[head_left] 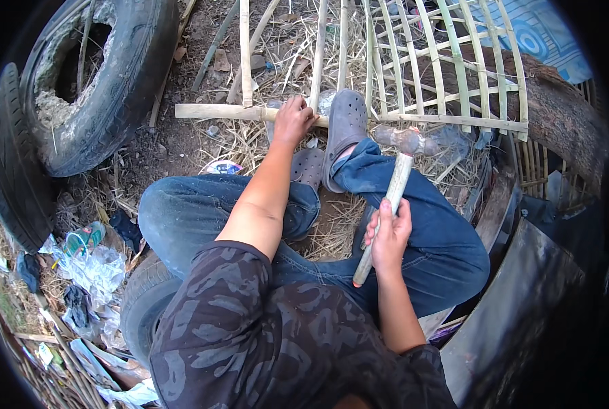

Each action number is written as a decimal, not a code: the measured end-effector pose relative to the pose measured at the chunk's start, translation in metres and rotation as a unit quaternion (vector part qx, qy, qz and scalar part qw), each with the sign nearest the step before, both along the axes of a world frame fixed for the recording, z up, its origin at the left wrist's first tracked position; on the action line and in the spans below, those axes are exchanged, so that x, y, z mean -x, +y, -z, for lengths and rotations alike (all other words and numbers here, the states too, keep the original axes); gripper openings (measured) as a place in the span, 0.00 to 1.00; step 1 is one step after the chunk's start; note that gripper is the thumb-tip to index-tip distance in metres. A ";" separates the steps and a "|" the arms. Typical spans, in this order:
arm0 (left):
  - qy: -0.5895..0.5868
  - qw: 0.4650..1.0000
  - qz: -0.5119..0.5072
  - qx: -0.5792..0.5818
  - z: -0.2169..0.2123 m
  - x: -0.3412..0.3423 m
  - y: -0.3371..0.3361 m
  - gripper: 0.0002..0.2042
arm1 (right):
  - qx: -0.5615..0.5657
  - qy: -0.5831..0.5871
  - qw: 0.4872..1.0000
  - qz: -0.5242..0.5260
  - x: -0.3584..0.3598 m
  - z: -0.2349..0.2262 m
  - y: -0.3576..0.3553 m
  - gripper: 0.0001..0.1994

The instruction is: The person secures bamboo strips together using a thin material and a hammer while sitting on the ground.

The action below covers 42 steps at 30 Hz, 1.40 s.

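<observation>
My left hand point(293, 121) grips the bamboo slat point(216, 111); my right hand point(388, 235) clasps the raised hammer point(393, 184). A mis-aimed blow could strike my fingers.

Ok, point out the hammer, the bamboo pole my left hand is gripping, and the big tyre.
hammer point(395, 187): head view, on the pale wooden handle above the right hand.
bamboo pole point(216, 111): head view, on the bare stretch left of the left hand.
tyre point(124, 82): head view, on the right sidewall.
</observation>
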<state>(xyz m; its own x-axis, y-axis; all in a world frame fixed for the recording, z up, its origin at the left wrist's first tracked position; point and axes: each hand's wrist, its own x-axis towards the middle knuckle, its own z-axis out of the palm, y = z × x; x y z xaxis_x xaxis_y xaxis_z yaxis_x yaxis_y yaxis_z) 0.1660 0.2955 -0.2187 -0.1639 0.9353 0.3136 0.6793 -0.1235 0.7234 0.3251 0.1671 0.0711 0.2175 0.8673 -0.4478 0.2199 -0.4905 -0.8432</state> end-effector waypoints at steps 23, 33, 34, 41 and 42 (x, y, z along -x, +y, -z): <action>0.063 0.997 0.032 -0.015 -0.009 0.010 0.013 0.08 | -0.029 -0.134 0.989 -0.062 0.025 0.144 0.027 0.13; 0.076 0.993 0.069 0.050 -0.019 0.011 0.015 0.08 | -0.040 -0.212 0.972 -0.096 0.035 0.174 0.039 0.15; 0.078 0.994 0.061 0.049 -0.019 0.011 0.013 0.08 | -0.038 -0.202 0.975 -0.080 0.043 0.169 0.040 0.15; 0.084 0.994 0.055 0.036 -0.017 0.008 0.011 0.09 | -0.048 -0.115 0.992 0.022 0.042 0.162 0.017 0.14; 0.090 0.994 0.051 0.042 -0.017 0.007 0.011 0.10 | -0.028 -0.105 0.994 0.030 0.039 0.159 0.013 0.14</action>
<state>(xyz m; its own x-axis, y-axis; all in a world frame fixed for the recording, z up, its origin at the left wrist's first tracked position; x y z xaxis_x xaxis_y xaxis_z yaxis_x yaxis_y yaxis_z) 0.1592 0.3063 -0.2020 -0.0153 0.9682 0.2498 0.7854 -0.1429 0.6023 0.2863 0.1801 -0.0879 0.3527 0.8723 -0.3386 0.3657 -0.4616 -0.8082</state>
